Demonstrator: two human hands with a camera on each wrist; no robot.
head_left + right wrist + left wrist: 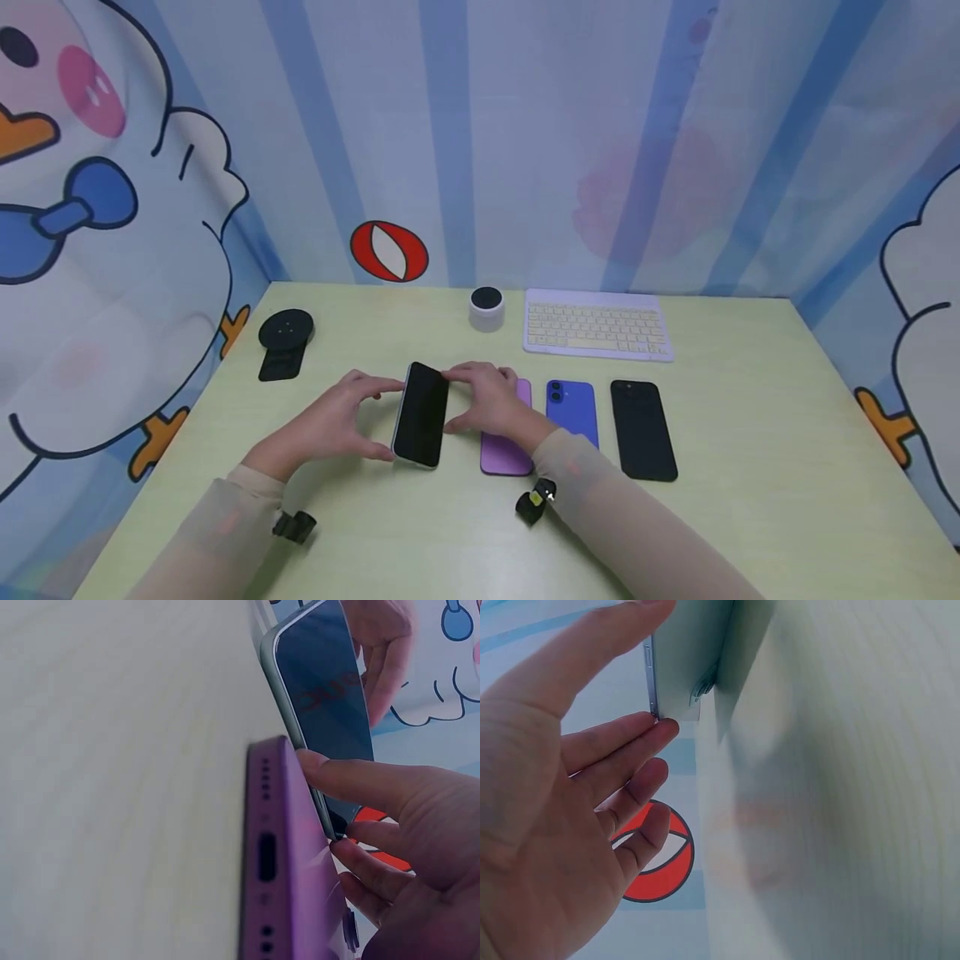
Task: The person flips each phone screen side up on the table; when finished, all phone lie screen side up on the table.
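Striped blue cloth (510, 167) with cartoon prints stands behind a pale yellow-green desk (750, 500). Near the middle of the desk, a phone (420, 415) is held between two hands, its dark screen facing up. It is tilted: the left wrist view shows the back of the phone and its camera bump angled above the desk.

On its left side, the left hand (337, 421) grasps the phone by the long edge, thumb near the bottom corner and forefinger higher up, the other fingers loosely bent. Opposite it, the right hand (491, 404) grasps the other side, thumb on the long edge and fingertips by the top corner.

Just to the right, a purple phone (506, 458) lies back up, partly under the right hand. Next come a blue phone (572, 408), its cameras showing, and a black phone (643, 431), side by side in a row. Behind the phones lies a lilac keyboard (597, 325) with pale keys. Left of the keyboard stands a small white cylinder (486, 309) with a black top. Farther left, near the desk's edge, sits a black stand (287, 343) with a round head. Beige sleeves (637, 525) cover both forearms.
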